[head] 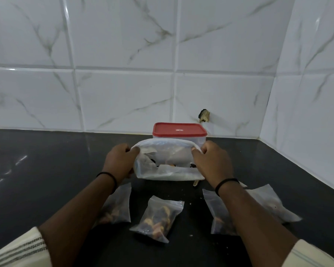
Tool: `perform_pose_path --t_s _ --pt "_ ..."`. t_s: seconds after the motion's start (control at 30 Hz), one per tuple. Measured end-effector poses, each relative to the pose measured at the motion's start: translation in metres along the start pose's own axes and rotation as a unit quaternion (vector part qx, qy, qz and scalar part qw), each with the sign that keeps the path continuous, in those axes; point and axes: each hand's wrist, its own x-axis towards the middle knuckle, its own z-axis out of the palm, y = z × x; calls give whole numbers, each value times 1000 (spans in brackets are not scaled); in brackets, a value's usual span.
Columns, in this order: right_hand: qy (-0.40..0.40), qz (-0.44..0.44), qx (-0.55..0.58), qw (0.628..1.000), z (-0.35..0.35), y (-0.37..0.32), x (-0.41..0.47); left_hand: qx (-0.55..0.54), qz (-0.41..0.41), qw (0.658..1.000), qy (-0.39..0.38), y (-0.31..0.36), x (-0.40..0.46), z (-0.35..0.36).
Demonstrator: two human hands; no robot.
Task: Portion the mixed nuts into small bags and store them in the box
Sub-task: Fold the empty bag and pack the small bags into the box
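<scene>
While both hands hold it up just above the black tabletop (46, 160), a large clear bag (167, 162) with a few nuts at its bottom sits between them; the left hand (120, 160) grips its left edge with curled fingers, the right hand (212, 162) pinches the right edge; behind it stands a red-lidded box (179, 132), lid on; four small filled bags lie nearer, one (158, 218) in the middle.
</scene>
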Motion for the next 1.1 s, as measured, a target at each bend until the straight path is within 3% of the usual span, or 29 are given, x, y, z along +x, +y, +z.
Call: perform_pose_path --t_s 0.17,0.27,0.43,0.6,0.7,0.8,0.97,1.1 --pt "-17 21 40 999 -4 -2 1 -237 -144 959 -61 9 -2 -5" --pt "-69 92 171 978 -5 -5 1 -299 -163 933 -118 7 -2 -9" --pt "-204 209 384 876 -18 -10 5 -377 -148 891 -205 13 -4 -16" --pt "-293 203 532 768 -32 -9 7 -460 -138 853 -205 16 -3 -25" --pt "-356 172 559 729 -39 -6 7 -504 -145 826 -204 14 -2 -30" --pt "-373 154 554 728 -41 -5 6 -533 -129 810 -207 10 1 -33" --pt "-311 183 584 727 -41 -7 6 -572 -73 780 -245 8 2 -37" --pt "-273 196 570 750 -39 -10 5 -526 -14 802 -283 6 4 -33"
